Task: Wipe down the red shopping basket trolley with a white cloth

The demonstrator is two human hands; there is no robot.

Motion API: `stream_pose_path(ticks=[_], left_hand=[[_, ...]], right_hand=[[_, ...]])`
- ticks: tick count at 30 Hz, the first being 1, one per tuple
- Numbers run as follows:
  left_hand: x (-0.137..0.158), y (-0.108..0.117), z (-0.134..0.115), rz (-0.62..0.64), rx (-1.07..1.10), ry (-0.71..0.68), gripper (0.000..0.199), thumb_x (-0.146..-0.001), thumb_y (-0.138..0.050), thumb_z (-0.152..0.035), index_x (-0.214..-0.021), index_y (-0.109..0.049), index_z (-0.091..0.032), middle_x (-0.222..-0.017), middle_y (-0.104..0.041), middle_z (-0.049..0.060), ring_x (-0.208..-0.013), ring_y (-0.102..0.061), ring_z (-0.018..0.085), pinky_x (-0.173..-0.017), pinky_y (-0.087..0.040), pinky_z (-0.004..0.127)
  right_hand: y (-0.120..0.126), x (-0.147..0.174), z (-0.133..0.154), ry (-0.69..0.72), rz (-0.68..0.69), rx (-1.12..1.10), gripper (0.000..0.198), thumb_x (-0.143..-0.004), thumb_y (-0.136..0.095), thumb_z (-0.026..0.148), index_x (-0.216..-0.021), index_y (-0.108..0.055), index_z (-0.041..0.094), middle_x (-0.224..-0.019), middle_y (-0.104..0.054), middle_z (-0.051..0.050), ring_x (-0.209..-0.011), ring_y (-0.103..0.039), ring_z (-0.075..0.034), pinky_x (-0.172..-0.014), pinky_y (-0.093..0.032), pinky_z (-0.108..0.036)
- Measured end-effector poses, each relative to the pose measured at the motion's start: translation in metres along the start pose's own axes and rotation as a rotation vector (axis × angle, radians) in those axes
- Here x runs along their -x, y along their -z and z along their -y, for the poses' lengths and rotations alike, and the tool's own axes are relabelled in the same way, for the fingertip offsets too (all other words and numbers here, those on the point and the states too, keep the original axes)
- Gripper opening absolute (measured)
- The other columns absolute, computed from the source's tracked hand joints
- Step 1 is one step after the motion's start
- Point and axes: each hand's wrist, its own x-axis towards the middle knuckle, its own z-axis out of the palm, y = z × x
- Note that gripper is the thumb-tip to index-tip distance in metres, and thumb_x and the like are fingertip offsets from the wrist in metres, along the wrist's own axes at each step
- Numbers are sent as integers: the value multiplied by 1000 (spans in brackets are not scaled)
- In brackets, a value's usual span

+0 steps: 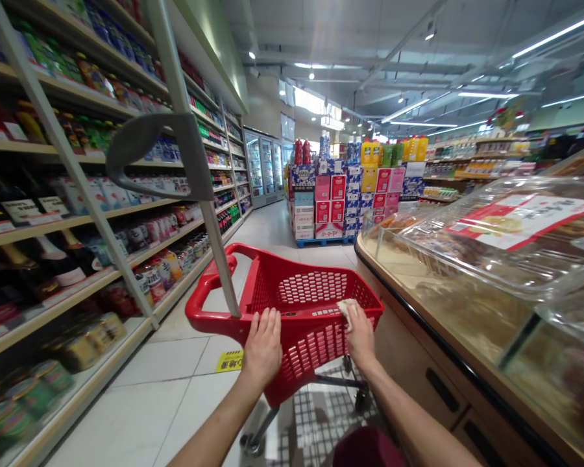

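A red plastic shopping cart basket [316, 344] with perforated walls stands before me on a wheeled metal frame. My left hand [264, 344] lies on its near rim, fingers stretched out and close together, holding nothing loose. At the right end of that rim, my right hand [360, 332] is closed on a crumpled white cloth [345, 312], pressed against the basket edge. From the cart's left side a tall grey pole [219, 253] rises with a dark grey handle [194, 159]. The basket's visible inside shows only red plastic.
Drink shelves [121, 214] line the left side. A glass-fronted food counter [418, 311] with clear plastic packs [506, 227] runs close along the right. Stacked drink cartons [331, 201] stand ahead on a blue pallet [326, 241]. A yellow floor sticker [230, 361] lies left of the cart.
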Motion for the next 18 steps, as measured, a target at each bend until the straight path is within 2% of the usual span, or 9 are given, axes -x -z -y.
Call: stream_pose_path(ticks=[1,4,6,8,10,12,14,17,18], left_hand=[[-1,1,-2,6,0,4,59,-71,-40,-23,-128,-34,-8,-134,-37,11,-127,-26,24,-107,-12,41],[-1,3,-5,13,11,-12,57,-72,-40,-24,-126,-36,-8,-134,-37,11,-126,-27,24,-107,-14,40],[4,7,3,-23,32,-63,54,-73,-40,-24,-126,-38,-11,-134,-38,9,-126,-27,22,-107,-14,39],[12,12,19,-128,50,-50,52,-75,-38,-22,-127,-36,-14,-132,-40,8,-126,-28,21,-107,-13,40],[20,17,38,-290,54,99,54,-76,-36,-20,-130,-28,-15,-131,-42,10,-125,-29,22,-106,-13,44],[24,19,53,-408,50,266,59,-77,-37,-20,-132,-18,-12,-129,-42,14,-125,-29,24,-104,-17,46],[23,18,60,-415,48,320,62,-75,-38,-19,-131,-14,-8,-129,-41,17,-125,-29,25,-103,-21,45],[18,13,65,-365,45,291,59,-74,-37,-17,-129,-18,-5,-126,-44,19,-122,-35,24,-102,-24,41],[18,11,67,-363,43,282,57,-74,-36,-17,-128,-20,-5,-124,-45,19,-120,-37,23,-102,-24,41]], right_hand=[[-5,2,13,32,-3,-23,61,-65,-34,-2,-121,-47,21,-129,-44,-6,-121,-35,-19,-98,-29,-40],[-22,12,61,283,30,-117,60,-68,-34,-3,-122,-45,20,-132,-40,-7,-123,-32,-17,-98,-30,-37],[-25,13,74,395,64,-137,58,-69,-33,-3,-121,-46,22,-133,-40,-5,-124,-32,-17,-99,-29,-37],[-20,8,64,347,77,-109,59,-68,-32,-5,-118,-49,22,-129,-45,-6,-122,-35,-17,-98,-30,-39],[-12,0,48,186,69,-66,60,-67,-31,-6,-117,-50,20,-125,-48,-8,-119,-38,-19,-96,-31,-41],[-10,-4,52,104,82,-71,60,-66,-31,-6,-119,-49,18,-124,-49,-10,-118,-39,-21,-95,-32,-41],[-17,0,85,194,112,-147,60,-68,-31,-5,-121,-47,20,-126,-48,-8,-118,-40,-19,-96,-31,-41],[-33,14,157,404,100,-261,54,-74,-35,0,-123,-43,22,-131,-42,-7,-120,-37,-18,-97,-29,-41],[-36,17,174,464,91,-272,52,-75,-37,2,-122,-44,22,-132,-40,-8,-122,-35,-18,-97,-29,-41]])
